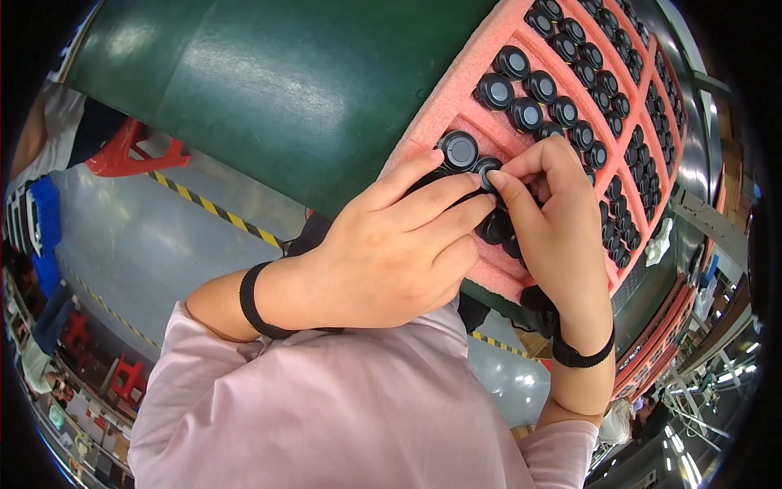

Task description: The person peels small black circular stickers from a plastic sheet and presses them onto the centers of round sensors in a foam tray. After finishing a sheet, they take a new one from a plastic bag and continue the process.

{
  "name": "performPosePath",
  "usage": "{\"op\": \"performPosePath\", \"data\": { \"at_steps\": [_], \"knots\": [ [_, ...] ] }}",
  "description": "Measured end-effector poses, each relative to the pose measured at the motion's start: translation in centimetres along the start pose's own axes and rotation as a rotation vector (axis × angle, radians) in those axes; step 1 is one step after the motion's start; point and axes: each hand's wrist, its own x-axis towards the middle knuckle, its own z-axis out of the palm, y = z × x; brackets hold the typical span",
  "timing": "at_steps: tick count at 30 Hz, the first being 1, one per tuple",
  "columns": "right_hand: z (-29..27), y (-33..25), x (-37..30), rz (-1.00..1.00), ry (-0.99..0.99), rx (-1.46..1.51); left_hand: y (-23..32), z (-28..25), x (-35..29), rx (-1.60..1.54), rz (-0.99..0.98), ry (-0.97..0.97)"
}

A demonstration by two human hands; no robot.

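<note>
Right of centre frame, a black round part w/ grey top sits at the fingertips, over a pink foam tray. R hand: thumb & forefinger narrowed at its edge; L hand: fingers slightly spread alongside; can't tell if either grips. Prob. light, stiff, a bit slick; best held by the rim. Upper left, smooth green tabletop; below it, grey floor, red stool.

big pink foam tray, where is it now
In the head view, the big pink foam tray lies at the upper right on the green table, partly under the left hand and right hand.
</note>
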Motion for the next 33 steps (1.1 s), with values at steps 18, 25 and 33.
{"op": "performPosePath", "data": {
  "at_steps": [18, 25, 33],
  "knots": [
    [0.2, -1.0, -8.2, -0.134, -0.109, 0.335, 0.7, -3.4, -0.5, -0.437, -0.171, -0.04],
    [0.9, -1.0, -9.2, -0.202, 0.122, 0.182, 0.9, -3.9, 0.6, -0.601, -0.207, -0.187],
    [0.5, -0.9, -9.5, -0.183, 0.151, 0.245, 1.5, -3.5, 0.2, -0.576, -0.174, -0.122]
  ]
}}
